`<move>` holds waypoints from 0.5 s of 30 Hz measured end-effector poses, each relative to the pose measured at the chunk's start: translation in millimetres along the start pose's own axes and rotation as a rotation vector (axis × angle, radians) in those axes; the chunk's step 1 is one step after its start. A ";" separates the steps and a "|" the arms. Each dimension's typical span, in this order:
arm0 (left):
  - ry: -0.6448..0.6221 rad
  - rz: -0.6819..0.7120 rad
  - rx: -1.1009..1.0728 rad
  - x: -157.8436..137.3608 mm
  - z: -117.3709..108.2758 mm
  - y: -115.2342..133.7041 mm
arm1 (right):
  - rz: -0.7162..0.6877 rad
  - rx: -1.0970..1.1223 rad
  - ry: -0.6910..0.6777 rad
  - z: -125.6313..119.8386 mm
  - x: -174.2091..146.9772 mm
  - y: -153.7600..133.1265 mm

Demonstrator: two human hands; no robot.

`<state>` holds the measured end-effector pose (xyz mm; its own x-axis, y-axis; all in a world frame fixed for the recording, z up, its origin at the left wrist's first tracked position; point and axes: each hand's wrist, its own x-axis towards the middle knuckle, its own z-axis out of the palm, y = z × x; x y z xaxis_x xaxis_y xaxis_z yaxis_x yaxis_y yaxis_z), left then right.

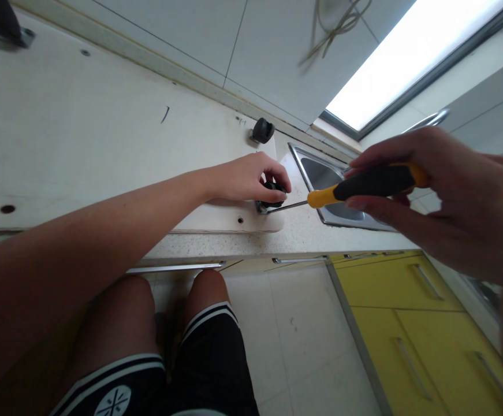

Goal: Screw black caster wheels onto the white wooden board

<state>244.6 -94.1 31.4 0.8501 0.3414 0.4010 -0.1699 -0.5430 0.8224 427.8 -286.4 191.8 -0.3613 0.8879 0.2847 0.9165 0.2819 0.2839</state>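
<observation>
A white board (116, 138) lies flat on the speckled countertop. At its right end, my left hand (255, 176) has its fingers closed round a black caster wheel (274, 195) near the front corner. My right hand (459, 190) grips the yellow and black handle of a screwdriver (364, 184). The screwdriver points left, and its tip meets the metal plate under that caster. A second black caster (263, 131) stands on the board's back right corner. Part of the gripped caster is hidden by my fingers.
A steel sink (329, 179) with a faucet (428, 120) sits right of the board. Yellow cabinets (390, 283) with metal handles stand below right. A tied cord (338, 26) hangs on the tiled wall. Another dark caster (0, 23) is at the board's far left.
</observation>
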 end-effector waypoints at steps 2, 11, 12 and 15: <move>0.003 0.002 0.001 -0.2 0.1 -1.2 | 0.074 -0.085 0.089 0.2 5.9 2.8; -0.012 0.015 0.019 0.1 -0.6 -2.7 | 0.036 -0.081 0.024 -7.3 10.2 6.3; -0.009 0.016 0.022 0.5 -0.5 -3.1 | 0.053 -0.121 0.032 -8.1 9.5 3.0; -0.004 0.033 0.034 1.1 -0.2 -4.5 | -0.033 -0.049 -0.134 -12.0 9.0 -3.3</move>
<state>246.2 -91.1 28.3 0.8466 0.3197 0.4256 -0.1807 -0.5795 0.7947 419.4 -283.7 204.5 -0.3619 0.9200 0.1504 0.8938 0.2967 0.3363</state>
